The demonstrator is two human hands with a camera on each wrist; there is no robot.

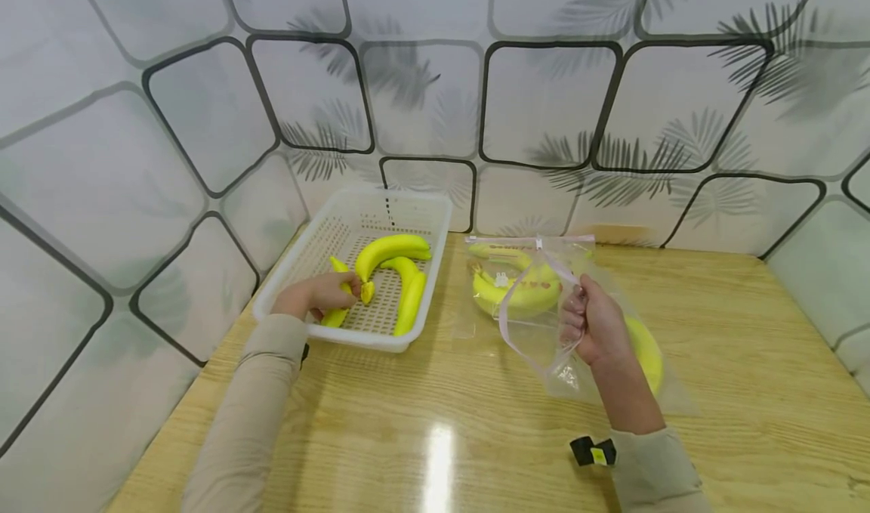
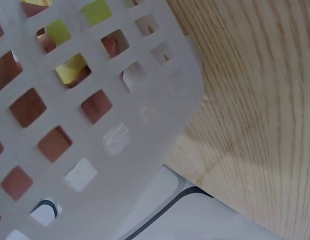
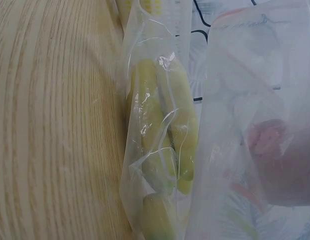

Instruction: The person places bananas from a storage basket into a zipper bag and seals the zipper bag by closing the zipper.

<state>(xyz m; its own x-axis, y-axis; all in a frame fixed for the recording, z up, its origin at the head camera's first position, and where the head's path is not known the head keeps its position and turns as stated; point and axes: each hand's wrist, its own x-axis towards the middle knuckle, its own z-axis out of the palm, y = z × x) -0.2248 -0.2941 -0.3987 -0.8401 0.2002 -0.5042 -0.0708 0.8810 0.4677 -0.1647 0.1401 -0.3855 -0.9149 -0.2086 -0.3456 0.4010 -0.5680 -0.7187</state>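
Observation:
My left hand (image 1: 322, 294) reaches over the near left rim of a white plastic basket (image 1: 270, 290). Its fingers are curled round a yellow banana (image 1: 335, 318), which shows above and below the hand. Further bananas (image 1: 411, 301) lie on the basket floor beside it. My right hand (image 1: 598, 320) grips the pink-edged mouth of a clear zip bag (image 1: 557, 381) and holds it open. Inside the bag are several bananas (image 1: 516, 298); the right wrist view shows bananas (image 3: 155, 125) through the creased plastic. The basket wall (image 2: 120, 165) mostly covers the left fingers in the left wrist view.
Both basket and bag rest on a wooden table (image 1: 381, 422). Patterned wall covering (image 1: 435, 97) rises behind the table and along its left side. A white zip slider (image 1: 539, 242) sits on the bag's far edge.

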